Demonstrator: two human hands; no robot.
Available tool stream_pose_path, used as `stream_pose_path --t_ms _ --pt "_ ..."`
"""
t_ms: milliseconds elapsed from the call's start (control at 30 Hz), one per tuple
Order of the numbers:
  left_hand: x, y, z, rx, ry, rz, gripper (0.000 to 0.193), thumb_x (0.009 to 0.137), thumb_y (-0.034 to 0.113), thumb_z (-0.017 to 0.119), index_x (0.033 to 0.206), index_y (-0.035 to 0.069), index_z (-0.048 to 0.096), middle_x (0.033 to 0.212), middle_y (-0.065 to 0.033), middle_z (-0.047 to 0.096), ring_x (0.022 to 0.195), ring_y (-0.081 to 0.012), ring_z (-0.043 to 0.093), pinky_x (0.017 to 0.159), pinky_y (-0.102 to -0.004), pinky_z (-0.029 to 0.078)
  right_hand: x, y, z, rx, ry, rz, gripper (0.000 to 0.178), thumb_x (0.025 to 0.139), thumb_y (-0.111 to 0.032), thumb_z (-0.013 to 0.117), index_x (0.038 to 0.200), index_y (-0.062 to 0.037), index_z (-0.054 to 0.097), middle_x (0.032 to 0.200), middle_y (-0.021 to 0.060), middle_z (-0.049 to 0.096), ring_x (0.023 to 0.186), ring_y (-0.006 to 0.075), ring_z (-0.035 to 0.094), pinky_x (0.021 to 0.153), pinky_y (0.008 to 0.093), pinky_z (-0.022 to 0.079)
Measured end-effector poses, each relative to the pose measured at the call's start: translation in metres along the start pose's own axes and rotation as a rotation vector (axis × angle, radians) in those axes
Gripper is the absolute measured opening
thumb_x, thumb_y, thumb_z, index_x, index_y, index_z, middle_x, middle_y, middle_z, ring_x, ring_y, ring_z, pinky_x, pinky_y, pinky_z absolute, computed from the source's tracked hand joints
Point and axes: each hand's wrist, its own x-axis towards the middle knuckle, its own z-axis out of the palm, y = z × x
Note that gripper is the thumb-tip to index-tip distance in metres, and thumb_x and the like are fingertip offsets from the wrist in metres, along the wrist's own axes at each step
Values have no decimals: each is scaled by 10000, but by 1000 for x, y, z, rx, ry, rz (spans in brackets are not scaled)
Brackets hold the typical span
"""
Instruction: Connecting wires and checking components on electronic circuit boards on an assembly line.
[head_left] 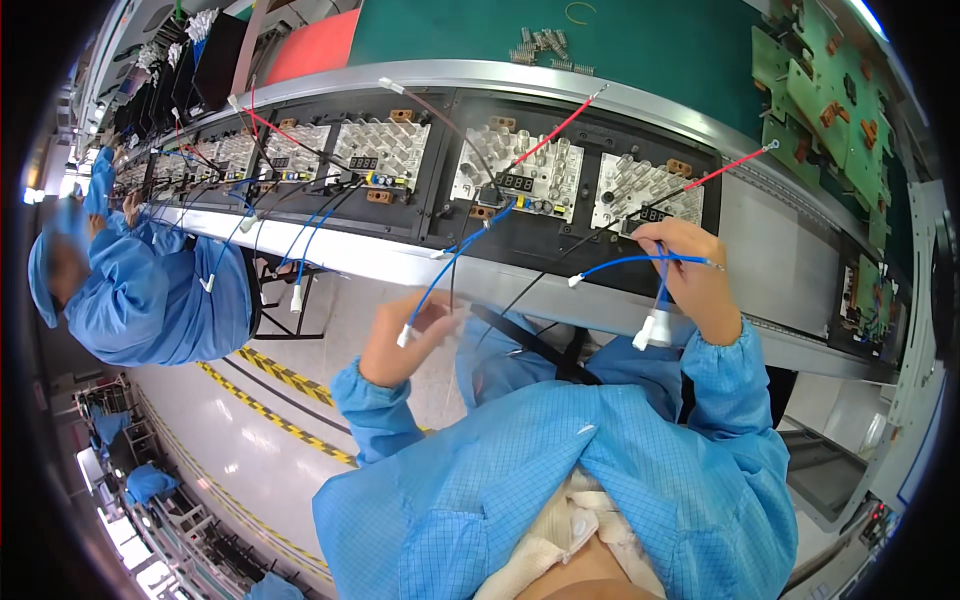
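Observation:
My right hand (690, 270) is closed in a pinch on blue wires (640, 259) in front of the rightmost circuit board (618, 190). White terminals (655, 328) hang below its fingers. My left hand (408, 335) is lower left, near the bench's front edge, with bent fingers blurred by motion. A blue wire with a white terminal (405, 335) hangs across it, and a black wire runs down to its fingertips; whether it grips that wire I cannot tell. Beside the rightmost board lies another circuit board (545, 165) with a small display and a red wire (553, 134).
A row of similar boards in black frames (440, 130) runs left along the metal rail. At the far left, a co-worker in blue (165, 290) works. Green boards (830, 110) stand at the right. Small springs (540, 45) lie on the green mat (650, 50).

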Motion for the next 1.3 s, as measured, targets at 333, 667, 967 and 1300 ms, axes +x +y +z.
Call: stream_pose_path --t_ms 333,667,967,1300 --pt "19 19 -3 57 438 102 243 876 -22 565 1104 35 628 746 -29 580 647 -86 551 568 -213 440 -2 2 -34 3 -226 79 103 790 -42 656 890 -46 631 743 95 576 707 286 579 603 360 456" --pt "58 20 5 305 264 300 390 809 -108 553 1156 59 610 942 -74 605 815 -164 595 613 -258 482 21 -5 -86 -34 -555 170 375 780 -53 661 1152 -89 645 767 83 576 616 193 510 588 294 431" --pt "53 -5 15 183 288 376 351 795 -94 616 1120 38 614 940 -105 615 855 -189 632 686 -261 510 122 -87 -103 35 -739 -95 368 813 -60 613 1181 -48 624 718 61 575 625 173 561 579 326 457" --pt "61 1 51 -34 383 243 306 834 -63 629 1126 26 623 904 -79 665 821 -109 641 677 -221 511 151 -70 -7 72 -1036 -164 248 903 -195 560 1082 -50 651 697 103 618 623 225 586 581 338 455"
